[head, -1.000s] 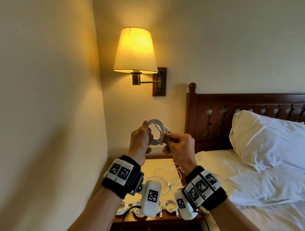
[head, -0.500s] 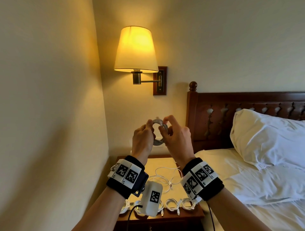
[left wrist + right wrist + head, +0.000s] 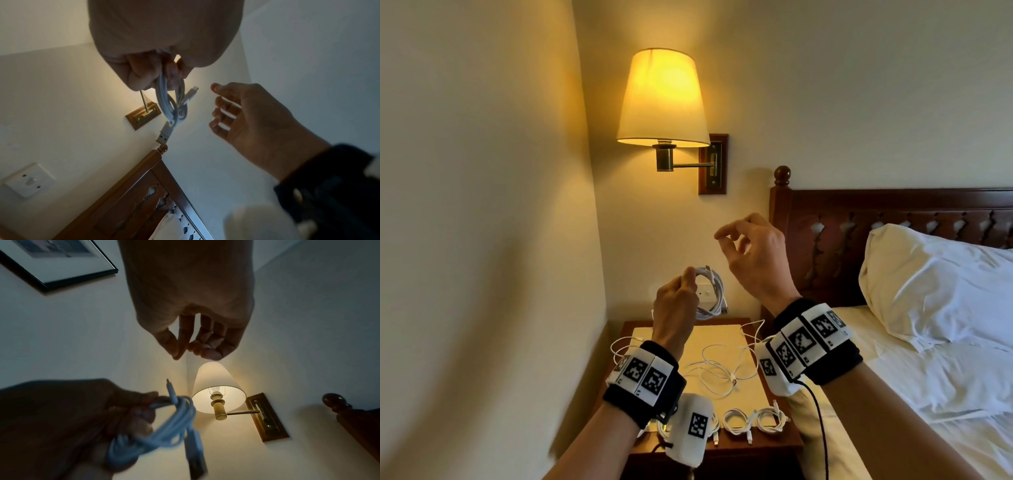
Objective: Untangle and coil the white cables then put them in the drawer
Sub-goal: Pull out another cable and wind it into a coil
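Observation:
My left hand (image 3: 677,298) grips a coiled white cable (image 3: 711,292) in the air above the nightstand; in the left wrist view the coil (image 3: 172,104) hangs from the fingers with its USB plug dangling. In the right wrist view the same coil (image 3: 164,423) is blurred at lower left. My right hand (image 3: 751,253) floats higher and to the right, fingers loosely curled and holding nothing (image 3: 197,344). A loose tangle of white cable (image 3: 717,368) lies on the nightstand top. Several small coiled cables (image 3: 753,419) sit along its front edge.
The wooden nightstand (image 3: 784,442) stands between the left wall and the bed (image 3: 914,394) with its white pillow (image 3: 941,294). A lit wall lamp (image 3: 662,99) hangs above. A carved wooden headboard (image 3: 825,246) rises at right. No drawer shows in these views.
My right hand let go of the coil and rose up to the right. The left hand came down a little, keeping the coil alone.

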### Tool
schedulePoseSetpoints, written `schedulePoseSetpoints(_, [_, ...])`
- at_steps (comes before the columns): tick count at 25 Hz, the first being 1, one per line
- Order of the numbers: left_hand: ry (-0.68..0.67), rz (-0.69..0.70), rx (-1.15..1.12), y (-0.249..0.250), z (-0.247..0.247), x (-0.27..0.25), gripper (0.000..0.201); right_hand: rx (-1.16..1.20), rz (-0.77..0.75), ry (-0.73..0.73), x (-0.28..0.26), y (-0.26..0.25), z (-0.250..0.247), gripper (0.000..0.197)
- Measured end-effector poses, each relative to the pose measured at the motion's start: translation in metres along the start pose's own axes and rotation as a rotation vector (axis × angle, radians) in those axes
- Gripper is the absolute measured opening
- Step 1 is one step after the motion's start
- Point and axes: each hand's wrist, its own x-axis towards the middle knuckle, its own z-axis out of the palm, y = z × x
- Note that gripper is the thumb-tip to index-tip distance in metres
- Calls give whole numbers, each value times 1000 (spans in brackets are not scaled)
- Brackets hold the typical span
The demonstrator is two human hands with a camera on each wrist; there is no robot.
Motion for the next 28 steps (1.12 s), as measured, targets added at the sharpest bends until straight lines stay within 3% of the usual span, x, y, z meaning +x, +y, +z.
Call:
schedulePoseSetpoints(4, [10,2,-31,7,2,11,45,-44,52,-204,-18,7,4,25])
schedulePoseSetpoints(9, [8,-2,-5,7,3,17,45,16,50,-44,-19,8,14,11])
schedulePoseSetpoints(13, [-42,37,-31,7,0,22,43,168,220,62,-10,6,11,5])
schedulePoseSetpoints(15, [-65,23,-24,11,-3,21,43,200,315,-37,-10,9,11,3])
schedulePoseSetpoints(17, [-101,20,-8,11,-9,22,42,306,387,-241,-12,14,9,8])
schedulePoseSetpoints(20, [-157,7,36,8,-17,22,43,432,380,-435,-21,18,5,24])
schedulePoseSetpoints(23, [-151,5,27,-1,-21,17,39,404,394,-304,-35,20,10,26])
schedulePoseSetpoints(28, [-155,-29,23,-35,-32,2,32,464,560,-150,-64,30,25,22])
